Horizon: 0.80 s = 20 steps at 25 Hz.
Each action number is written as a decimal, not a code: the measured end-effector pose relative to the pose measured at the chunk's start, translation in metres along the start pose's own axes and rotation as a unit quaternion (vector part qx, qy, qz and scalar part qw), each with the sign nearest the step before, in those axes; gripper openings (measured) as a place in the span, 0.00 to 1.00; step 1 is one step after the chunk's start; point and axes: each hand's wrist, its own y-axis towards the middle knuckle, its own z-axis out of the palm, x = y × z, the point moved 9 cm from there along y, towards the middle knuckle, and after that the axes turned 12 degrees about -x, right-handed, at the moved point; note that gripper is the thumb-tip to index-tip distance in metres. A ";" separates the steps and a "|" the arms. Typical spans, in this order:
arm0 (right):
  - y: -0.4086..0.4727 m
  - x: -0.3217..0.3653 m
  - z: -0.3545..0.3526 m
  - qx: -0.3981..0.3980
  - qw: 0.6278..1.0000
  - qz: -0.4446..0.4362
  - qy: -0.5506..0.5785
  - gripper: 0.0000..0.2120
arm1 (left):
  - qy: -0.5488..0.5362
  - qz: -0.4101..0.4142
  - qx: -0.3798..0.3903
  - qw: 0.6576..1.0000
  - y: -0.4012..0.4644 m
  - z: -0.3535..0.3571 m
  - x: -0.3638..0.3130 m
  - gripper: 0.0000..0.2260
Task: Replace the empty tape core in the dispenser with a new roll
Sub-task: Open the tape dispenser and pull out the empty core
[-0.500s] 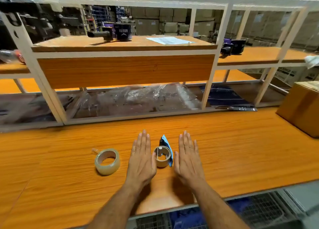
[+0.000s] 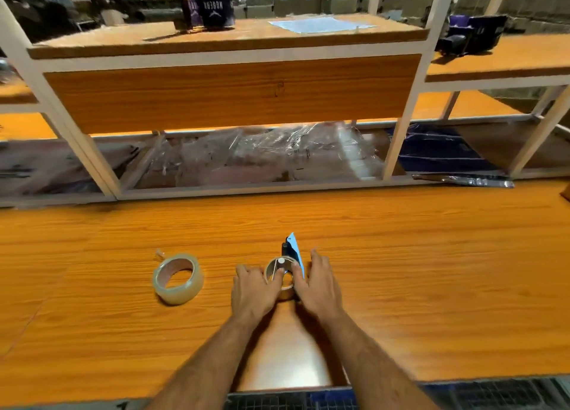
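A small blue tape dispenser point(image 2: 294, 249) lies on the orange wooden table point(image 2: 431, 255), with an empty brown cardboard core point(image 2: 277, 269) on its hub. My left hand point(image 2: 254, 292) curls around the core's left side, thumb over its rim. My right hand point(image 2: 317, 283) grips the dispenser from the right, thumb against the core. A new roll of clear tape point(image 2: 178, 278) lies flat to the left, apart from both hands, with a loose tab at its far edge.
A white-framed shelf unit point(image 2: 234, 94) rises behind the table, with crumpled clear plastic point(image 2: 277, 156) and dark bags point(image 2: 444, 156) under it. Black boxes point(image 2: 212, 8) and a paper sheet point(image 2: 320, 24) sit on its top. The table's front edge is near my forearms.
Both hands went from lying flat and open beside the dispenser to closing on it and its core. The camera has moved closer and tilted down.
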 end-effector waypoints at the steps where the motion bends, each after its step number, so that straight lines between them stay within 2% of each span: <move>1: 0.003 -0.002 0.006 0.013 1.000 0.016 0.012 0.32 | -0.009 -0.009 0.011 1.000 0.002 0.006 0.001 0.26; 6: 0.016 -0.014 0.020 0.033 0.995 0.056 0.071 0.19 | -0.059 -0.051 0.012 0.997 0.002 0.016 -0.007 0.19; 10: 0.012 -0.016 0.016 0.026 0.985 0.090 0.147 0.15 | -0.121 -0.045 -0.019 0.992 -0.002 0.017 -0.017 0.11; 13: 0.007 -0.012 0.010 0.024 0.956 0.143 0.254 0.09 | -0.194 -0.018 -0.033 0.980 -0.008 0.010 -0.023 0.07; 16: 0.003 -0.002 0.010 0.041 0.922 0.158 0.351 0.10 | -0.265 0.006 -0.004 0.964 -0.015 0.005 -0.026 0.07; 20: -0.002 0.006 0.010 0.066 0.921 0.110 0.369 0.09 | -0.311 0.068 0.051 0.946 -0.019 -0.008 -0.024 0.07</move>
